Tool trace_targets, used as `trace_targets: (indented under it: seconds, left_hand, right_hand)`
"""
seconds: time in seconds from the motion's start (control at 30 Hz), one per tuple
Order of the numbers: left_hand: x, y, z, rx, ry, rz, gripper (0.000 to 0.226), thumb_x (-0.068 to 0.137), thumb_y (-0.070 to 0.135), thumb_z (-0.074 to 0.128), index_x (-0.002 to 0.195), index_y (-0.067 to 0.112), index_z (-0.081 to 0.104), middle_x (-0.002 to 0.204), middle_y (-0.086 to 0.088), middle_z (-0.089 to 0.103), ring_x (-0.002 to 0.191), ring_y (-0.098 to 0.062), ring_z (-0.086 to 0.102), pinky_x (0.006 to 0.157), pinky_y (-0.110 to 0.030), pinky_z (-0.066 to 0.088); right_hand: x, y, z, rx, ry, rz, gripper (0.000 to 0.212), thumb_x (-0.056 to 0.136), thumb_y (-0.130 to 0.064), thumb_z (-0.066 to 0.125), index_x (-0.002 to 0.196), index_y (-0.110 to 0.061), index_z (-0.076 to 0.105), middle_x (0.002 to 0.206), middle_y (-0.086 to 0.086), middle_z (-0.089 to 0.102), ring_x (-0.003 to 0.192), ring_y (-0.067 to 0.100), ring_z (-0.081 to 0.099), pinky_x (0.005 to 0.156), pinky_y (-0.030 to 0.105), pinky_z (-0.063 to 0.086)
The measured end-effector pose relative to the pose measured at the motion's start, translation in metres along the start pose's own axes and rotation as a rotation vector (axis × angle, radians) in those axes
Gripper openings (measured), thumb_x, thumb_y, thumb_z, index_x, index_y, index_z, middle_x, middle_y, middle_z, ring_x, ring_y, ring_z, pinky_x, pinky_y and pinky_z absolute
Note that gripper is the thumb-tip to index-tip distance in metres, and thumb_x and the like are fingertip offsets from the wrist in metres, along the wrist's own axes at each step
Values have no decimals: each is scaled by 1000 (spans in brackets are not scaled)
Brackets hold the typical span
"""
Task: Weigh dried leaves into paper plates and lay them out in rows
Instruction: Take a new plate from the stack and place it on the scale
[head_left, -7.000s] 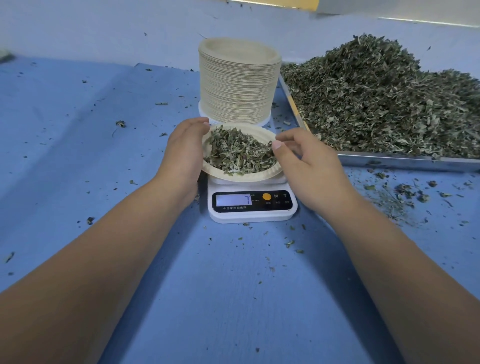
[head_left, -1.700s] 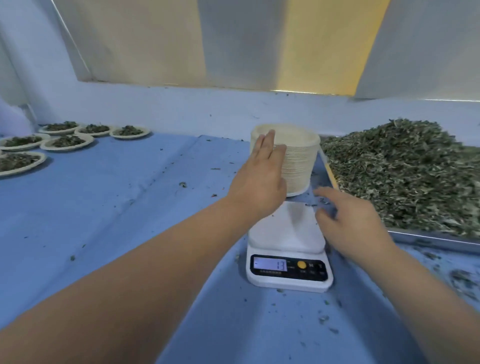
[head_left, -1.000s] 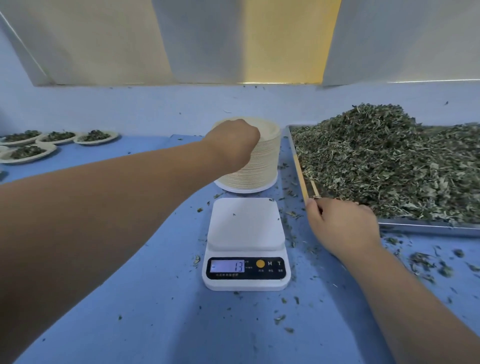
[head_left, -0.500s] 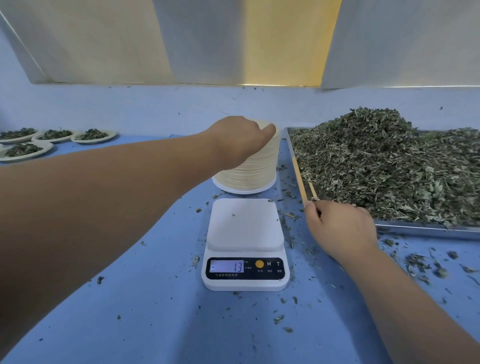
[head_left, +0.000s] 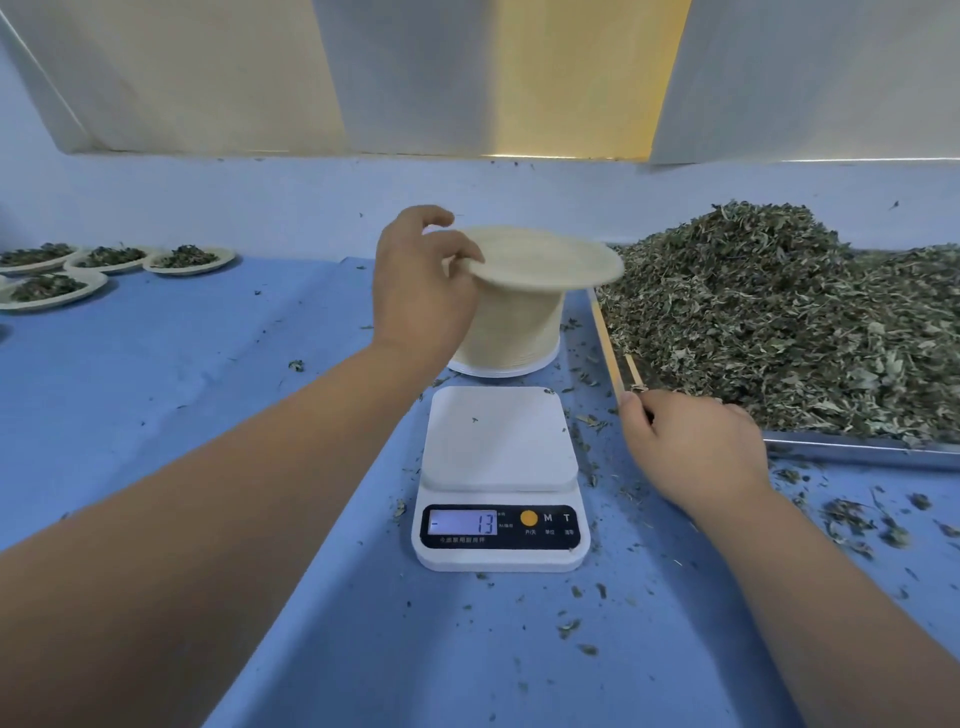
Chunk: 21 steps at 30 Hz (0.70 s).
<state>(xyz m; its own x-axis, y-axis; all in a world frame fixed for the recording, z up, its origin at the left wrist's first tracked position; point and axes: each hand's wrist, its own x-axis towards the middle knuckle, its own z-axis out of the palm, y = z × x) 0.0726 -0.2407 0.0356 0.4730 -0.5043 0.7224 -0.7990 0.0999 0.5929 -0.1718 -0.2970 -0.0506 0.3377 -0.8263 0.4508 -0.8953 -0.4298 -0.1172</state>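
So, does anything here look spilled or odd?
Yes. Leaf crumbs lie scattered on the blue cloth around the scale, thickest off the tray's near edge, so some spilled. Also, the display shows 13 though the platform holds only a couple of flecks.

Paper plate (head_left: 540, 260) appeared matt, fibrous; scale (head_left: 500, 478) was smooth white plastic; tray (head_left: 857, 451) edge showed bright metal; table cover (head_left: 208, 374) was matt blue; leaves (head_left: 779, 322) looked dry, rough.
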Motion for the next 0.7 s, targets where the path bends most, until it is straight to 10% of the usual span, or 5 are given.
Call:
trace_targets:
  seconds: [0.17, 0.3, 0.7]
  left_hand:
    - [-48, -17, -20, -218, 35, -50, 41, 83, -13, 65, 91, 25, 76, 100, 9, 56, 83, 5, 54, 76, -12, 43]
    - [-75, -29, -35, -402, -21, -137, 46, 78, -16, 72, 86, 30, 76, 100, 9, 60, 92, -17, 64, 76, -38, 53]
    - [-102, -66, -47, -158, -257, -163, 52, 87, -1, 72, 95, 50, 70, 105, 27, 66, 99, 1, 65, 89, -10, 49]
  right_hand:
    - [0, 1, 3, 2, 30, 7, 51, 102, -44, 31, 59, -22, 47, 50, -5, 50, 48, 13, 44, 75, 36, 37]
    - [0, 2, 1, -4, 14, -3, 54, 103, -44, 30, 59, -20, 48, 49, -4, 49, 47, 14, 44, 71, 36, 31]
    - [-3, 0, -1, 8, 16, -45, 54, 107, -40, 33, 57, -20, 44, 46, -2, 43, 43, 18, 41, 67, 33, 27]
